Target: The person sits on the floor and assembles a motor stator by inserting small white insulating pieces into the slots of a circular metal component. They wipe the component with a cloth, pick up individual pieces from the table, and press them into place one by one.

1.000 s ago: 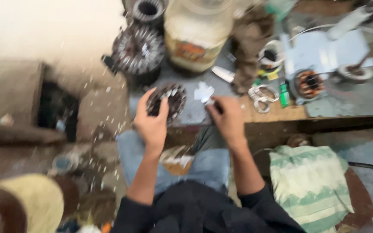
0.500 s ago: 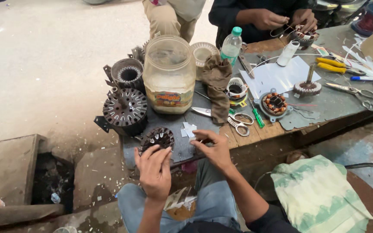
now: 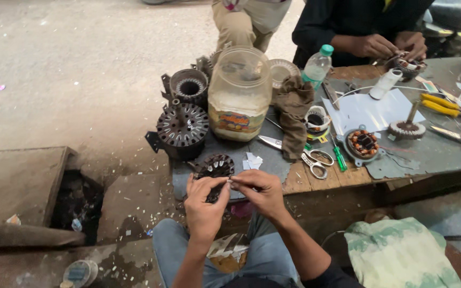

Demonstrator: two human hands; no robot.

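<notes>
Two hands meet at the near edge of the desk (image 3: 401, 154). The left hand (image 3: 205, 201) curls its fingers around a dark toothed stator core (image 3: 215, 169), which rests at the desk's near left corner. The right hand (image 3: 261, 190) pinches its fingers shut just beside it; what they grip is too small to tell. Scissors (image 3: 316, 160) lie to the right, a plastic jar (image 3: 239, 95) stands farther back.

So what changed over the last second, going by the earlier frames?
The right hand moved left to meet the left hand at the small dark stator, fingertips now together over it; earlier it was beside the white paper scraps. The plastic jar, scissors and larger stators stayed put.
</notes>
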